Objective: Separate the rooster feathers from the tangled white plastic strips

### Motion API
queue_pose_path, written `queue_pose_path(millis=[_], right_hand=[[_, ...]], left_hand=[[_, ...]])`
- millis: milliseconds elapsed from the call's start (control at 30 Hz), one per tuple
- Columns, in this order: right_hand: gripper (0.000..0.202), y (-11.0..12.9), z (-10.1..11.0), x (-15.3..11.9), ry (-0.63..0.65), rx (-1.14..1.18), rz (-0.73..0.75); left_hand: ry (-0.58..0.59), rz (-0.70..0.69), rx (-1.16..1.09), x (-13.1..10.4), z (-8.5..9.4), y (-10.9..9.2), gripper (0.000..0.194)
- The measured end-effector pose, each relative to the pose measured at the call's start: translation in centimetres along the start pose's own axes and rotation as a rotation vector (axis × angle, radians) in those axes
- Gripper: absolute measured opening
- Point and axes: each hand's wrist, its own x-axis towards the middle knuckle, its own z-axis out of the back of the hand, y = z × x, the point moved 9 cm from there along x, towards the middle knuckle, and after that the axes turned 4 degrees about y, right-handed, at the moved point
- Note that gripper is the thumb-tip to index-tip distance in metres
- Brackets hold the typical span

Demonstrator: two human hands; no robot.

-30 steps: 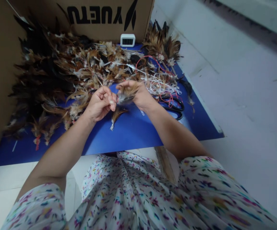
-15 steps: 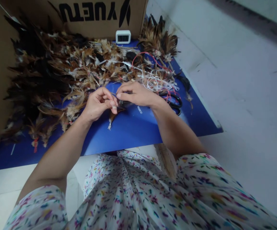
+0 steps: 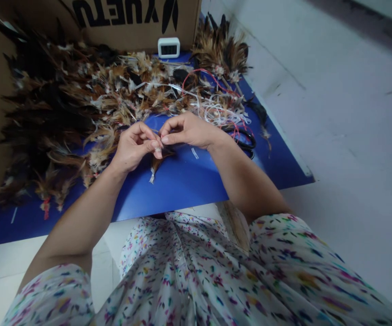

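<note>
My left hand (image 3: 135, 147) is closed in a pinch above the blue board, with a small feather at its fingertips, mostly hidden by the fingers. Touching or almost touching it, my right hand (image 3: 187, 131) has thumb and forefinger pinched together; what lies between them is too small to make out. Just below the fingertips a brown feather bunch (image 3: 154, 170) with a pale bound end rests on the board, partly covered by my left hand. A short clear strip (image 3: 195, 153) lies under my right wrist.
Loose brown and black feathers (image 3: 114, 86) cover the blue board (image 3: 182, 185) at left and back. White cord (image 3: 216, 111), red cord (image 3: 199, 70) and black-handled scissors (image 3: 246, 140) lie right. A small digital clock (image 3: 169, 48) stands before a cardboard box (image 3: 131, 34).
My right fingertips have come closer to my left ones, and the thin strand seen between them is now hidden. The whole view has shifted slightly.
</note>
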Motion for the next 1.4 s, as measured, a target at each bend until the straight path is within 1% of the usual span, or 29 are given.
queue_pose_path(millis=[100,200,267,467,633,733,867,1033,1200,1267,1400], right_hand=[[0.017,0.6,0.7,-0.2,-0.071,0.003,0.024],[0.014,1.4,1.1,-0.5,-0.123,-0.018,0.059],[0.013,2.0,1.1,-0.6,-0.133,-0.049,0.085],[0.009,3.9,0.9,-0.9,-0.135,-0.257,0.145],[0.011,4.8,1.2,-1.2,-0.149,-0.382,0.158],[0.013,4.8,1.1,-1.3,-0.152,-0.407,0.146],[0.013,4.6,1.0,-1.2,-0.147,-0.383,0.114],[0.014,3.6,0.5,-1.0,-0.136,-0.253,0.07],[0.01,3.1,-0.3,-0.8,-0.11,-0.153,0.069],[0.006,3.0,-0.5,-0.8,-0.091,-0.168,0.069],[0.018,2.9,-0.4,-0.9,-0.077,-0.312,0.053]], left_hand=[[0.016,-0.033,0.054,0.1,-0.2,-0.3,0.047],[-0.026,0.003,0.018,0.1,-0.1,-0.1,0.052],[-0.046,0.024,-0.005,0.1,0.0,0.1,0.054],[-0.029,0.03,0.032,0.1,-0.1,0.3,0.052],[-0.072,0.047,0.001,0.1,0.3,0.5,0.051],[-0.102,0.07,-0.012,0.0,0.5,0.7,0.05],[-0.104,0.066,-0.014,0.1,0.6,0.7,0.05],[-0.102,0.034,-0.008,0.2,0.6,0.5,0.051],[-0.121,0.069,-0.021,0.1,0.8,0.9,0.051],[-0.119,0.077,-0.019,0.1,0.7,0.9,0.05],[-0.112,0.082,-0.008,0.2,0.6,0.9,0.049]])
